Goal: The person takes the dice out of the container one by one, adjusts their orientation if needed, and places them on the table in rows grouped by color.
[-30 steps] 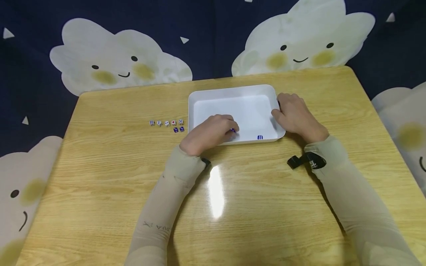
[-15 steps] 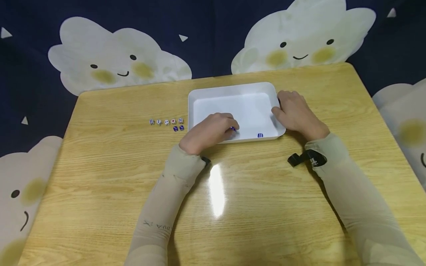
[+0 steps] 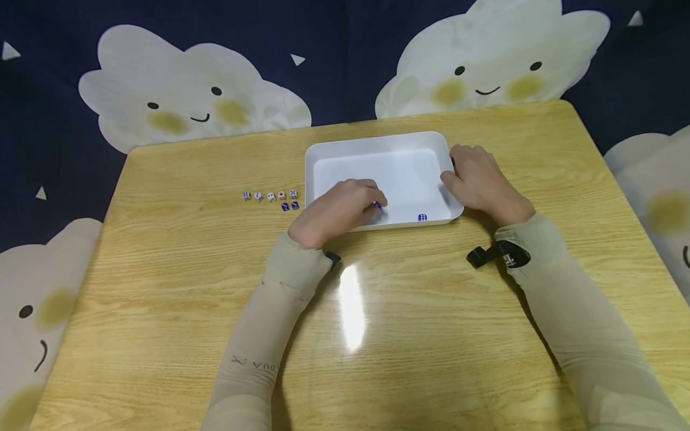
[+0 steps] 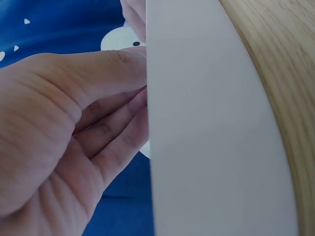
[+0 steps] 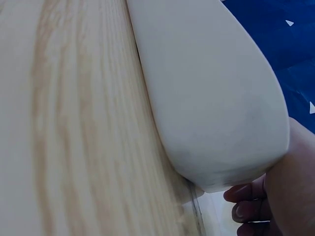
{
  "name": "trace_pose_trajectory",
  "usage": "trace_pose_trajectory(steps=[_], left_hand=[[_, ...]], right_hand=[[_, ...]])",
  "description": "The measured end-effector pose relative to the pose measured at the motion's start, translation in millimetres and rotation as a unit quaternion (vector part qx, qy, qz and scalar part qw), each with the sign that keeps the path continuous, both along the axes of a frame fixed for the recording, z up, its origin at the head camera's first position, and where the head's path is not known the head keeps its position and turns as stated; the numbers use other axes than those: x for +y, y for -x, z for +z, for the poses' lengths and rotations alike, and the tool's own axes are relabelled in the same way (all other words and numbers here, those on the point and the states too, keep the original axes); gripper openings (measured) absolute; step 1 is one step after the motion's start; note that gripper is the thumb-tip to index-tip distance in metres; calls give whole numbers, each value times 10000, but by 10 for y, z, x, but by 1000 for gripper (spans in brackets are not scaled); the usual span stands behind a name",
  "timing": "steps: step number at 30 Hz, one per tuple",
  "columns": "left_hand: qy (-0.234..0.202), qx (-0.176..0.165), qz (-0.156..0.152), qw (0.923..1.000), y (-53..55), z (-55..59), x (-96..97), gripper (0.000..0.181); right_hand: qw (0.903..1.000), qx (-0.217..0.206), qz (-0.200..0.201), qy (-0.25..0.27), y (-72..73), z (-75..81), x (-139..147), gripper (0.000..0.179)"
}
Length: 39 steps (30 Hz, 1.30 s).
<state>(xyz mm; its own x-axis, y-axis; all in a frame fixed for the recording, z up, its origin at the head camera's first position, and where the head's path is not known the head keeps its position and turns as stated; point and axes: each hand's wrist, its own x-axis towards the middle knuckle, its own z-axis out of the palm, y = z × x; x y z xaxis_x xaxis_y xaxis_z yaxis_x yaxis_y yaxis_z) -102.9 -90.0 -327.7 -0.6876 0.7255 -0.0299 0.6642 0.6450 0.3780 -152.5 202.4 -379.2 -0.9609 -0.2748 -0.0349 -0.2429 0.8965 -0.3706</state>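
Note:
A white rectangular tray lies on the table, its near wall filling much of both wrist views. Over its near left part, my left hand pinches a blue die between thumb and fingers, mostly covered by them. In the left wrist view the tips of the left hand disappear behind the tray wall. My right hand grips the tray's right end, thumb over the rim and fingers outside. Those curled fingers show beyond the corner in the right wrist view. Another blue die lies inside near the front wall.
Left of the tray, several white dice form a row on the wooden table. Two blue dice sit just in front of that row. A dark curtain with cloud prints hangs behind the table.
The whole scene appears slightly higher in the head view. Both hands keep their places, the left still pinching the blue die and the right still holding the tray.

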Motion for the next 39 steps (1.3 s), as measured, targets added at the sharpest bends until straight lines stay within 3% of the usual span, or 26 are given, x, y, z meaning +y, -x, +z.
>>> trace_pose_trajectory(steps=[10,24,39], left_hand=[[-67,51,-5,10000,-23,53,-42,22],[15,115,27,9999,-44,36,-47,22],[-178,262,192,9993,-134,13,-288,20]], right_hand=[[10000,64,-4,38,5,4,-3,34],[10000,68,47,15,6,15,-6,30],[9998,170,88,11,-5,18,-1,29]])
